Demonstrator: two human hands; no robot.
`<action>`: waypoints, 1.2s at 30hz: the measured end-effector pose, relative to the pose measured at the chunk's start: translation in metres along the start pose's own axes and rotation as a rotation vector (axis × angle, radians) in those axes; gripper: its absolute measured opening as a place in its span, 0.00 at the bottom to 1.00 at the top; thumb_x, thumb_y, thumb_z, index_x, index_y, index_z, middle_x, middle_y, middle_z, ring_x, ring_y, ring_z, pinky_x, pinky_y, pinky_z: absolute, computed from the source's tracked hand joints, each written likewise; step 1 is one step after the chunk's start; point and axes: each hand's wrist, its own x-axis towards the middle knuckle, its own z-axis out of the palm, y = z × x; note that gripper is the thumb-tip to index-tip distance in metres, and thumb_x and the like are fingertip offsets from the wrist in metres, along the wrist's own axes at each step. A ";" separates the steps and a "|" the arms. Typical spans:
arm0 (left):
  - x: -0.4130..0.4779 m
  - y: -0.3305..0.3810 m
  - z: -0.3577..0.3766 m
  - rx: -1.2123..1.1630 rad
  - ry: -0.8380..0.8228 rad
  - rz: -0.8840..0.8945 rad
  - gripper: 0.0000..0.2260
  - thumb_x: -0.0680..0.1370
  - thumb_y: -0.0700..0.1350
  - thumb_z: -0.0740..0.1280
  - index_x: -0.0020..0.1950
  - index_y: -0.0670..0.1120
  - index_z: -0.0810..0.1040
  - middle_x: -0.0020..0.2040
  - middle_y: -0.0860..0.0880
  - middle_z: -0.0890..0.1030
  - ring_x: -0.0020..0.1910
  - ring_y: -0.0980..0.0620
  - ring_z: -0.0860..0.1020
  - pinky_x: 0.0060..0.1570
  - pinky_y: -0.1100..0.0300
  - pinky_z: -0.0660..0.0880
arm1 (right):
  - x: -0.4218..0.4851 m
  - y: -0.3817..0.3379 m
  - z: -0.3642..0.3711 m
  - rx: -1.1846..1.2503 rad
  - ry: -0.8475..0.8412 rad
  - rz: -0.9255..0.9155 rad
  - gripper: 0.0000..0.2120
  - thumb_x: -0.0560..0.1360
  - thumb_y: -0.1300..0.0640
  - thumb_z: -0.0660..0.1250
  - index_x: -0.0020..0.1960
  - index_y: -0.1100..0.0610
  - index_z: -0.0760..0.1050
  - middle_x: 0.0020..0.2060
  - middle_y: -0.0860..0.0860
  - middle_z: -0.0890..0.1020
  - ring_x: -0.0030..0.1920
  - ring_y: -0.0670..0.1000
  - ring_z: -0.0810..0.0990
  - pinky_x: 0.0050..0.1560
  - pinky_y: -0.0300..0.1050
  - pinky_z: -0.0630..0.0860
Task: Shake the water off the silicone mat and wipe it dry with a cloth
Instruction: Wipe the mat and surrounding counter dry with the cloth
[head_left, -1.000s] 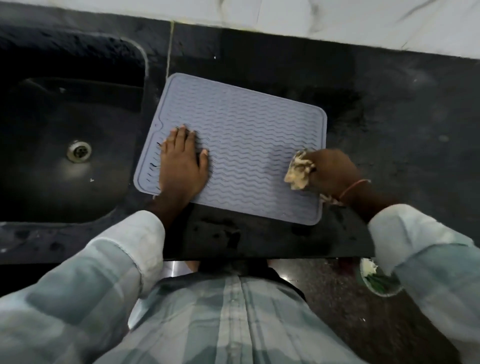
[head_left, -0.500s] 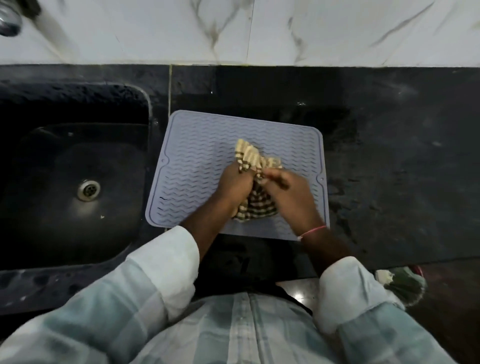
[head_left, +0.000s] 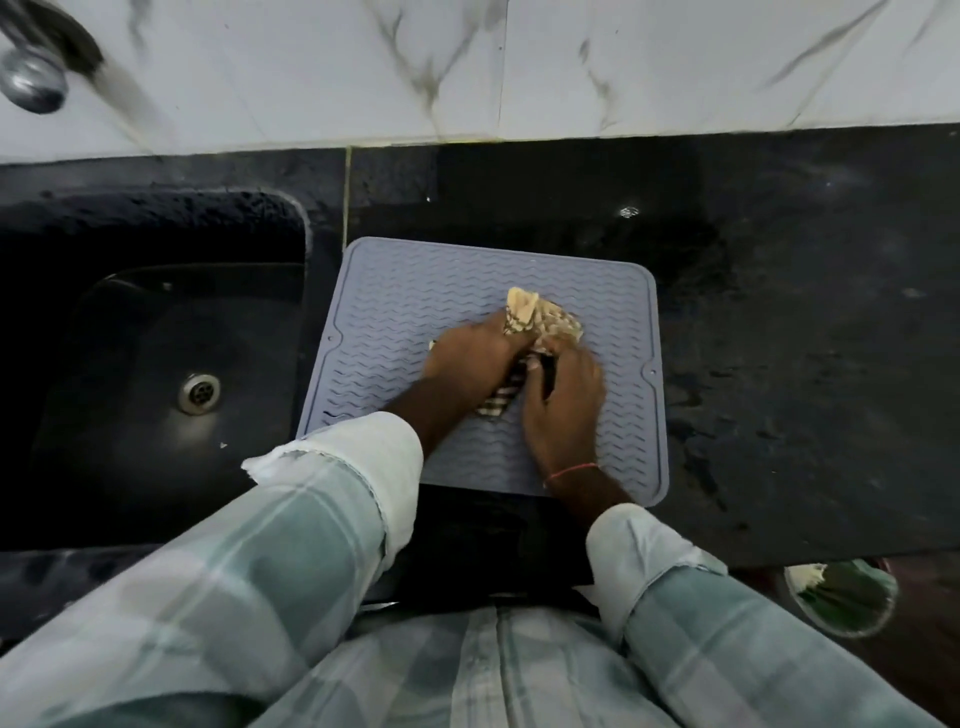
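The grey, wave-ribbed silicone mat (head_left: 395, 312) lies flat on the black stone countertop (head_left: 779, 312), its left edge just beside the dark sink (head_left: 156, 338). Both my hands are over the mat, a little right of its centre, with the checked beige-and-brown cloth (head_left: 545, 319) bunched between them. My left hand (head_left: 470, 364) has its fingers curled round the bundle, whose top sticks out on the far side. My right hand (head_left: 563, 400) grips the lower part, fingers bent in on it, and a tail of cloth shows on the near side between my hands. I take this to be gathering the cloth into a pad before wiping. The cloth sits right of centre, so the widest uncovered stretch of mat runs left and far from my fingers, toward the sink, and my left hand is nearer that side. The mat looks close to square, so strokes could follow the ribs, left to right. Whether water remains on it I cannot tell.
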 end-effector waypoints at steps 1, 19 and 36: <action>-0.006 -0.014 0.001 0.005 -0.003 -0.025 0.18 0.82 0.55 0.53 0.73 0.58 0.65 0.68 0.43 0.70 0.57 0.41 0.76 0.51 0.50 0.74 | -0.002 0.001 0.002 -0.056 -0.025 -0.038 0.17 0.77 0.51 0.59 0.64 0.56 0.71 0.64 0.55 0.74 0.68 0.57 0.68 0.70 0.58 0.61; -0.010 -0.014 -0.004 -0.336 0.162 -0.200 0.19 0.80 0.56 0.55 0.68 0.51 0.73 0.61 0.42 0.75 0.53 0.41 0.77 0.49 0.53 0.72 | -0.003 0.003 0.009 -0.037 0.015 -0.040 0.22 0.77 0.53 0.51 0.68 0.58 0.67 0.67 0.57 0.72 0.70 0.57 0.68 0.72 0.57 0.60; -0.069 -0.111 -0.007 -0.032 0.067 -0.386 0.15 0.82 0.53 0.54 0.64 0.51 0.73 0.57 0.43 0.76 0.48 0.40 0.79 0.47 0.48 0.77 | -0.005 0.004 0.006 -0.053 0.039 -0.103 0.28 0.72 0.56 0.50 0.71 0.62 0.65 0.68 0.62 0.70 0.71 0.62 0.66 0.71 0.63 0.61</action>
